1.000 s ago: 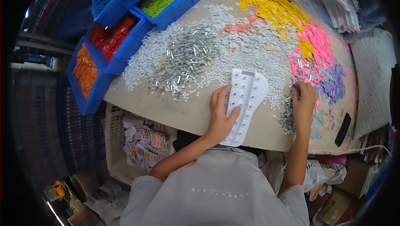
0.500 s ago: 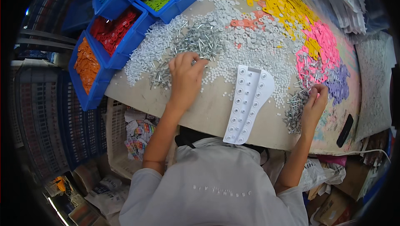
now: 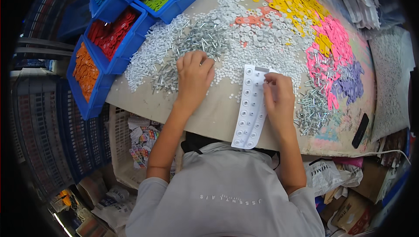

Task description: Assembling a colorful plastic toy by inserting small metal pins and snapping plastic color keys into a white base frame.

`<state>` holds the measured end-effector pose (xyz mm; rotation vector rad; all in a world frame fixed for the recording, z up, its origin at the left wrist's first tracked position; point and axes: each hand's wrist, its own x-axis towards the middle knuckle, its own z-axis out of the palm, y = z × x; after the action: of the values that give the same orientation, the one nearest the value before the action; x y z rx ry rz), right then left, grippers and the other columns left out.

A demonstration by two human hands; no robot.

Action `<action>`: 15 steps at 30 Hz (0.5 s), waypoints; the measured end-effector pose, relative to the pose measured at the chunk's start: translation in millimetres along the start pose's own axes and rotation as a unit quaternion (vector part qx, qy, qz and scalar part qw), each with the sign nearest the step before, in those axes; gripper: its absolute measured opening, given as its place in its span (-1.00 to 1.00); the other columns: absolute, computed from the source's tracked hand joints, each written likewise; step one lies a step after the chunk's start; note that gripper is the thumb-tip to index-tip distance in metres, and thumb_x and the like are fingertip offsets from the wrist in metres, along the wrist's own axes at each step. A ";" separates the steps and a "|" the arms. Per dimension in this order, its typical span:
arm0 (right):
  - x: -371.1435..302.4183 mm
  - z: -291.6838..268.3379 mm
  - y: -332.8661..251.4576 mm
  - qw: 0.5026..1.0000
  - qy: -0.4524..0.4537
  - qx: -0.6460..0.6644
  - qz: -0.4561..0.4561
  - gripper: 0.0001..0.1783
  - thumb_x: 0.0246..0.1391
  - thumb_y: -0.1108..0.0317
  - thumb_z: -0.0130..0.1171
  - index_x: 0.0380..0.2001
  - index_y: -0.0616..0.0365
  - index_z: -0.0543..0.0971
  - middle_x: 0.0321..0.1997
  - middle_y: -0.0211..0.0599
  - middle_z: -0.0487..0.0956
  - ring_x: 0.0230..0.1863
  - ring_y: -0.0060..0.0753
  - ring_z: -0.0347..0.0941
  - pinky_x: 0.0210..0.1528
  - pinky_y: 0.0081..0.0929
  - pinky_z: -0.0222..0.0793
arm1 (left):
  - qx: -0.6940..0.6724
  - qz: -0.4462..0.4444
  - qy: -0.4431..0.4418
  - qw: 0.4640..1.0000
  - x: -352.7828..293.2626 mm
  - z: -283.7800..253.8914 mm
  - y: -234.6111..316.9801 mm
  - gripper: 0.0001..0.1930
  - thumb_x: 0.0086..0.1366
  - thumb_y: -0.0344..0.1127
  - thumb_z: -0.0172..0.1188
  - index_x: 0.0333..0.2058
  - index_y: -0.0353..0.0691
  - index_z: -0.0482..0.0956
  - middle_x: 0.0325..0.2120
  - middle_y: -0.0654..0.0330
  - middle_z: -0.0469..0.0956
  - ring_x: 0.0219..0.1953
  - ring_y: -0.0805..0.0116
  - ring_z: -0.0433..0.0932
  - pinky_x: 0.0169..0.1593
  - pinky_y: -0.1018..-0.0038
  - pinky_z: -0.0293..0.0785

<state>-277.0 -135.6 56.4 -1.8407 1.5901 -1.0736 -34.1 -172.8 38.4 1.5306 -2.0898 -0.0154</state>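
Item, white board [image 3: 251, 106] with rows of round sockets: on the desk [image 3: 209, 117], its lower end at the near edge. Item, right hand [image 3: 279, 97]: half a second ago at the right pile of metal pins [image 3: 314, 108], now over the board's upper right; thumb and fingers drawn close, whether on a pin I cannot tell. I judge the work in hand has passed from pile to sockets. Item, left hand [image 3: 194, 75]: on the board a second ago, now curled at the left pile of metal pins [image 3: 200, 40], as half a second ago; I cannot tell what it pinches.
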 end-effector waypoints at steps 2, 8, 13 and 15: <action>2.4 4.7 2.0 1.000 -0.004 -0.008 0.003 -0.80 0.09 0.60 0.23 -0.19 0.23 0.56 -0.24 -0.18 0.57 -0.17 -0.15 0.45 -0.09 -0.27 0.37 | -0.029 0.001 0.015 0.999 2.0 -2.0 1.1 -0.87 0.13 -0.39 0.37 -0.31 -0.12 0.65 -0.27 0.24 0.56 -0.10 0.22 0.46 0.09 0.26 0.22; 4.0 8.2 6.8 0.999 -0.017 -0.038 -0.001 -0.84 0.05 0.58 0.28 -0.27 0.20 0.56 -0.30 -0.24 0.56 -0.20 -0.18 0.44 -0.11 -0.27 0.37 | -0.232 -0.074 0.025 0.970 13.4 -0.7 24.2 -0.84 0.16 -0.42 0.37 -0.25 -0.14 0.67 -0.39 0.27 0.63 -0.26 0.27 0.53 -0.04 0.35 0.33; 2.5 4.1 4.4 0.994 -0.028 -0.083 -0.073 -0.86 0.03 0.56 0.30 -0.31 0.19 0.58 -0.27 -0.24 0.57 -0.16 -0.16 0.44 -0.08 -0.25 0.37 | -0.319 -0.052 -0.005 0.946 29.9 15.1 47.2 -0.84 0.17 -0.40 0.37 -0.25 -0.14 0.69 -0.40 0.26 0.64 -0.28 0.26 0.54 -0.07 0.35 0.35; 0.0 4.4 4.6 0.990 -0.017 -0.082 -0.117 -0.85 0.02 0.55 0.31 -0.30 0.18 0.61 -0.20 -0.23 0.58 -0.10 -0.16 0.45 -0.02 -0.25 0.36 | -0.310 -0.015 -0.014 0.950 35.0 22.9 53.1 -0.87 0.17 -0.39 0.37 -0.28 -0.16 0.69 -0.41 0.26 0.64 -0.29 0.26 0.54 -0.07 0.34 0.36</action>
<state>-276.2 -137.3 50.2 -2.1867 1.5087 -1.0285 -97.8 -191.9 50.3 1.1696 -1.8299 -0.6464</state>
